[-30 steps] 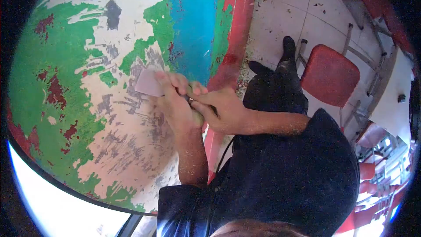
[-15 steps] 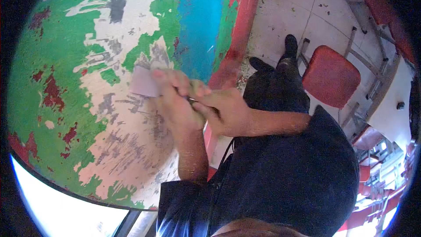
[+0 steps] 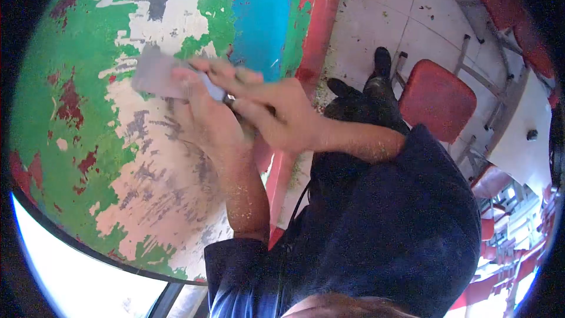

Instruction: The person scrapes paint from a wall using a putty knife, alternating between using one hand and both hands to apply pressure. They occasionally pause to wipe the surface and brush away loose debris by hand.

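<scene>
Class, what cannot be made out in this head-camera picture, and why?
In the head view:
Handle of the flat, pale grey scraper: largely covered by the bare left hand and bare right hand.
Its front edge: smeared by motion blur.
Small dark object on the curved white tabletop: too small to identify.
Upper part of the green, white and blue painted surface: cut off by the top edge.

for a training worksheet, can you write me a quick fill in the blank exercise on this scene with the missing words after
The scraper blade lies closer to the ____ hand than to the right hand.
Paint along the left side of the wall, as pictured, is mostly ____.
The nearest chair seat is ____.

Missing words: left; green; red.
</scene>
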The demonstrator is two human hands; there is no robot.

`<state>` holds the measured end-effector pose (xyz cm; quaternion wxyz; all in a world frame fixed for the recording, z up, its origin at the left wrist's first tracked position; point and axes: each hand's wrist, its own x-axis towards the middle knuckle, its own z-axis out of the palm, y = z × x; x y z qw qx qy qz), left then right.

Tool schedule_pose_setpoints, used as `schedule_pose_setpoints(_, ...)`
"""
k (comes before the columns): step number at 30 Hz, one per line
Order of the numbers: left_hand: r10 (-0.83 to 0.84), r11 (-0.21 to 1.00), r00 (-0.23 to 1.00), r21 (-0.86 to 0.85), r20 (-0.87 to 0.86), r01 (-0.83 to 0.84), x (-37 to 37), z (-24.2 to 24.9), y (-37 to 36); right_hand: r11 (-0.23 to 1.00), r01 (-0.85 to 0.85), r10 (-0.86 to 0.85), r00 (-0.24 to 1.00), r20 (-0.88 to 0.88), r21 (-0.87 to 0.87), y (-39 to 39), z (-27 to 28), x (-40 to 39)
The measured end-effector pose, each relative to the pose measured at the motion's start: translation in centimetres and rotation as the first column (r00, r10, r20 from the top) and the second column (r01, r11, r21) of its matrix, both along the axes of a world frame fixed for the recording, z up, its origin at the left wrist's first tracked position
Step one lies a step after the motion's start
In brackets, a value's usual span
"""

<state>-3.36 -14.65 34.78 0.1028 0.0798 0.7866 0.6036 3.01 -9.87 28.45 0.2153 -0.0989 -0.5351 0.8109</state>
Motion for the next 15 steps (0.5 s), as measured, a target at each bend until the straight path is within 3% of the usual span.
schedule_pose_setpoints(2, -0.166, 0.951, 0.875, -0.308, -0.455, 0.020, 0.4, 0.7, -1.3, 0.990, 0.046, -0.045, 0.999, 0.015, -0.133, 1.3, 0.2, 0.8)
schedule_pose_setpoints(4, -0.403, 0.796, 0.728, -0.604, -0.554, -0.019, 0.5, 2.0, -2.6, 0.982, 0.067, -0.044, 0.990, 0.131, -0.178, 4.7, -0.6, 3.6)
schedule_pose_setpoints(5, -0.500, 0.679, 0.679, -0.730, -0.538, -0.077, 0.3, 2.6, -3.0, 0.976, 0.175, -0.145, 0.966, 0.216, -0.128, 6.5, -0.7, 4.8)
schedule_pose_setpoints(6, -0.560, 0.524, 0.689, -0.841, -0.460, -0.135, -0.1, 2.8, -3.2, 0.959, 0.275, -0.243, 0.926, 0.288, -0.075, 8.1, -0.6, 6.2)
schedule_pose_setpoints(8, -0.627, 0.149, 0.742, -0.972, -0.236, -0.184, -1.4, 0.6, -3.5, 0.953, 0.259, -0.303, 0.837, 0.456, 0.159, 11.9, -0.6, 9.4)
schedule_pose_setpoints(9, -0.665, 0.029, 0.736, -0.989, -0.126, -0.143, -1.9, -2.5, -4.2, 0.942, 0.321, -0.332, 0.832, 0.445, 0.102, 12.9, 0.7, 10.8)
schedule_pose_setpoints(10, -0.718, -0.028, 0.694, -0.995, -0.047, -0.097, -2.3, -6.9, -5.4, 0.926, 0.375, -0.355, 0.829, 0.432, 0.043, 13.6, 2.0, 12.2)
schedule_pose_setpoints(12, -0.911, 0.013, 0.409, -0.997, -0.043, -0.077, -1.4, -17.4, -9.5, 0.911, 0.373, -0.412, 0.828, 0.380, 0.175, 15.2, 4.0, 14.3)
schedule_pose_setpoints(13, -0.879, -0.126, 0.421, -0.961, 0.224, 0.247, 0.1, -16.5, -9.0, 0.896, 0.379, -0.441, 0.825, 0.353, 0.232, 15.6, 4.7, 15.3)
schedule_pose_setpoints(14, -0.824, -0.235, 0.330, -0.808, 0.460, 0.540, 1.2, -15.7, -8.1, 0.878, 0.419, -0.474, 0.826, 0.305, 0.230, 15.9, 5.2, 16.2)
schedule_pose_setpoints(15, -0.753, -0.317, 0.159, -0.564, 0.639, 0.763, 1.6, -14.4, -6.9, 0.856, 0.467, -0.513, 0.822, 0.248, 0.222, 16.3, 5.4, 16.9)
